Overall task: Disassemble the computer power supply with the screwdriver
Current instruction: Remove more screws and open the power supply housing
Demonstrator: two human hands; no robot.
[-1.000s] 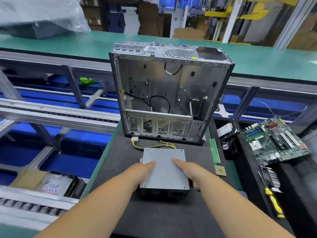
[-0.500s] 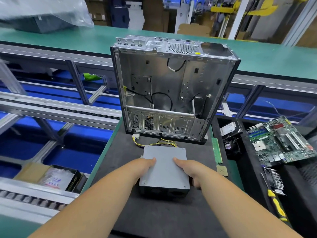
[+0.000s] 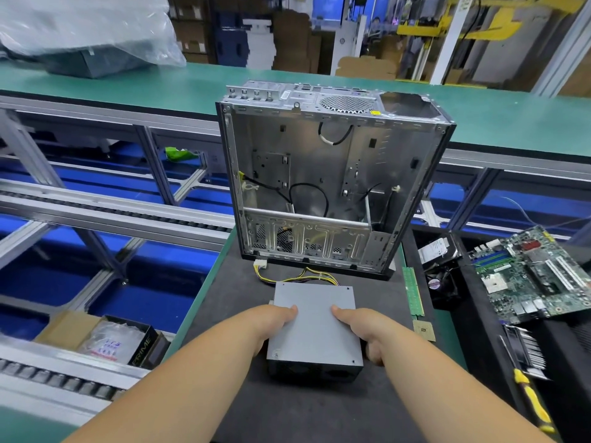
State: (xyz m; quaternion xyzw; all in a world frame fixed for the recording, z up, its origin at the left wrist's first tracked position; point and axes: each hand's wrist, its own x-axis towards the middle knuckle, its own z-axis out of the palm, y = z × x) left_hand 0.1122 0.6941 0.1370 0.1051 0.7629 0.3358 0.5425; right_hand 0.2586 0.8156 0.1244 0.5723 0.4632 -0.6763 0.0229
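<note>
Grey sheet-metal power supply box [image 3: 315,327] lying flat on the black foam mat [image 3: 287,410], gripped at its sides by the left hand [image 3: 271,324] and right hand [image 3: 364,327], thumbs on top. Behind it, the stripped silver steel computer case [image 3: 332,177] stands upright, holding loose black cables. The yellow-handled screwdriver [image 3: 531,401] lies well apart, right.
</note>
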